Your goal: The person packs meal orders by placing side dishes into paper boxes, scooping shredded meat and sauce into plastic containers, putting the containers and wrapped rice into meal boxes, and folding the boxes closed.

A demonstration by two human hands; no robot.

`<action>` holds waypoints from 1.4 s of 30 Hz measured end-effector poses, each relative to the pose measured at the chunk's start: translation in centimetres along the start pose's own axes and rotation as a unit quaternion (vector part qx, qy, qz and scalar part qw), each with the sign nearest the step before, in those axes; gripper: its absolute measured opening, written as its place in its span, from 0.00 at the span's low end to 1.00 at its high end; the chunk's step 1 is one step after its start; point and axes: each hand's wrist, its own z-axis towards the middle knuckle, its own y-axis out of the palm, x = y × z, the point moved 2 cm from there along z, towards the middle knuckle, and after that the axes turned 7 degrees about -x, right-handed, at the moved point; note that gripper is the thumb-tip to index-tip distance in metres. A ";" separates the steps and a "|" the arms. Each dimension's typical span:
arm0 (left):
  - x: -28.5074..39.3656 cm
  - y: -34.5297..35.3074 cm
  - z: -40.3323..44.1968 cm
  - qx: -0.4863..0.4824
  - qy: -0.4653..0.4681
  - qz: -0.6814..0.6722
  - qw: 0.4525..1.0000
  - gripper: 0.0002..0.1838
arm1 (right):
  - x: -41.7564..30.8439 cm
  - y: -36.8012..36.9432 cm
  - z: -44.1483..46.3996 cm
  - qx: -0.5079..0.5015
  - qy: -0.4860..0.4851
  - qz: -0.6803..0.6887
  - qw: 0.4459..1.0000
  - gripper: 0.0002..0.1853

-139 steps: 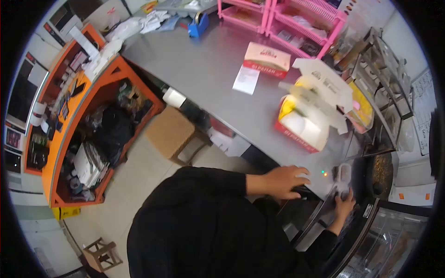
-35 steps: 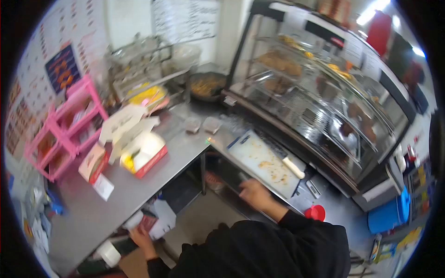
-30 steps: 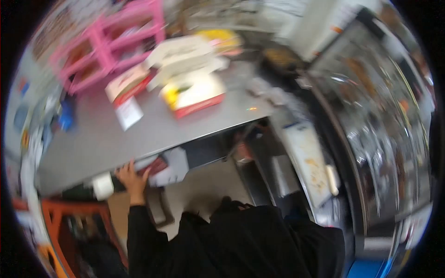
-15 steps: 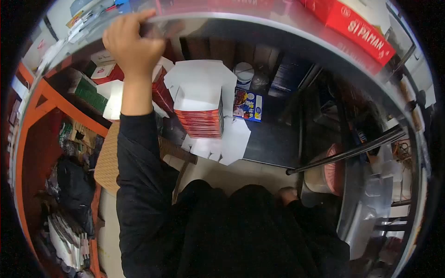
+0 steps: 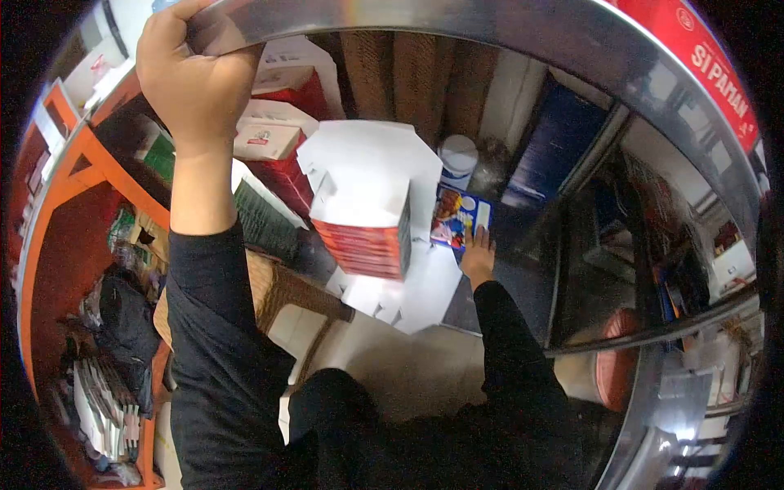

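Observation:
My left hand point(image 5: 196, 82) is wrapped over the shiny metal table edge point(image 5: 302, 18) at the upper left. Lower down, my right hand point(image 5: 479, 260) reaches under the table with its fingers stretched out. Its fingertips lie at the lower right corner of a blue packet with colourful print point(image 5: 460, 216); whether they press on it I cannot tell. To the left of the packet stands a tall stack of nested red boxes point(image 5: 363, 245) with white insides and opened flaps. A white tub point(image 5: 457, 159) is just behind the packet.
More red and white boxes point(image 5: 278, 151) stand at the left of the stack. An orange frame point(image 5: 98, 167) holds bags and papers on the far left. A red "SI PAMAN" box point(image 5: 710, 73) sits on the tabletop, and a dark metal bar point(image 5: 653, 331) crosses at right.
My right hand has come forward from beside my body to the blue packet. My left hand still grips the table edge. The view has moved closer to the lower shelf.

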 end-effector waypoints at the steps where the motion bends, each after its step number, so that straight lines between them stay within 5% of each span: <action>1: -0.7 -0.2 -0.2 -0.008 -0.012 0.013 1.000 0.11 | -0.4 0.8 0.6 -0.005 -0.005 0.001 1.000 0.24; 7: -0.7 -0.2 -0.4 -0.014 -0.019 0.067 0.997 0.10 | -0.6 1.1 1.6 -0.269 0.026 -0.067 0.961 0.22; 10: -0.4 -0.3 -0.3 -0.004 -0.016 0.057 0.998 0.10 | 0.5 1.8 0.7 -0.017 -0.003 -0.030 0.999 0.23; 14: -0.9 -0.3 -0.2 0.005 0.009 0.078 0.997 0.10 | 1.4 2.1 1.3 -0.133 0.023 -0.059 0.989 0.25; 17: -1.2 -0.3 -0.2 0.011 0.013 0.088 0.996 0.10 | 1.5 1.5 1.9 -0.112 0.019 0.004 0.993 0.24; 18: -0.7 -0.1 -0.3 -0.003 0.004 0.092 0.996 0.09 | 1.9 0.3 1.4 0.034 -0.007 -0.022 0.999 0.22; 21: 0.7 -0.4 0.2 -0.026 -0.017 0.089 0.996 0.09 | 3.2 -10.0 0.5 0.005 0.123 0.126 0.984 0.21; 22: 0.6 -0.3 0.3 -0.023 -0.016 0.080 0.996 0.10 | 4.6 -10.8 -0.4 0.141 0.119 0.196 0.963 0.19; 27: 2.7 -2.3 2.1 -0.201 -0.108 0.033 0.973 0.23 | 7.2 -29.0 -11.0 0.052 0.162 0.593 0.787 0.16; 31: 8.1 -6.1 6.0 -0.430 -0.215 -0.087 0.872 0.46 | 5.1 -45.4 -17.5 -0.093 0.146 0.691 0.702 0.14; 33: 12.4 -8.5 8.9 -0.568 -0.139 -0.163 0.795 0.48 | 2.9 -54.5 -18.8 -0.123 0.097 0.642 0.751 0.12; 36: 15.9 -10.7 12.5 -0.615 -0.204 -0.340 0.681 0.45 | 0.0 -63.2 -19.1 -0.116 0.061 0.594 0.794 0.11; 38: 16.0 -10.8 13.2 -0.616 -0.325 -0.406 0.592 0.45 | -0.8 -67.4 -19.3 -0.138 0.082 0.635 0.755 0.11; 39: 15.1 -10.2 12.7 -0.570 -0.304 -0.464 0.606 0.44 | -1.5 -69.3 -19.7 -0.149 0.093 0.658 0.733 0.11; 41: 13.7 -10.3 14.7 -0.618 -0.350 -0.527 0.466 0.49 | -3.2 -72.3 -20.3 -0.108 0.090 0.709 0.691 0.10; 42: 13.8 -10.7 15.3 -0.600 -0.306 -0.522 0.523 0.49 | -3.8 -72.8 -20.8 -0.084 0.089 0.720 0.683 0.10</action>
